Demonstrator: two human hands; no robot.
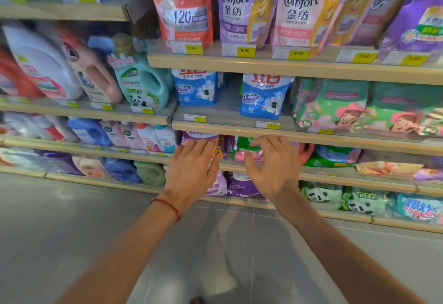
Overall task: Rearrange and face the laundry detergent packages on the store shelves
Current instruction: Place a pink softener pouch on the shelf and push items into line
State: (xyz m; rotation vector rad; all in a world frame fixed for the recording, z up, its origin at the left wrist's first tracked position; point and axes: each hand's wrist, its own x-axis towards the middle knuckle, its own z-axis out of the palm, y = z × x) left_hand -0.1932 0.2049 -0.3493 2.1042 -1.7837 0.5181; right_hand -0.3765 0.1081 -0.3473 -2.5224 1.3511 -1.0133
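Both my hands reach toward the shelf below the blue bags. My left hand [194,162], with a red string on its wrist, lies with straight fingers against a purple detergent pouch [199,137]. My right hand [271,162] hovers with loosely curled fingers in front of a green and pink pouch [244,146] and holds nothing. Two blue and white detergent bags [196,87] [263,97] stand one shelf up, the left one set further back. Green cartoon-print bags [335,104] fill the shelf to their right.
Comfort softener pouches [239,6] and a red pouch [184,4] hang on the top shelf. Detergent jugs [141,83] crowd the left shelves. Panda-print bags [323,193] lie low on the right. A wooden shelf edge [311,135] juts just above my hands. Grey floor lies below.
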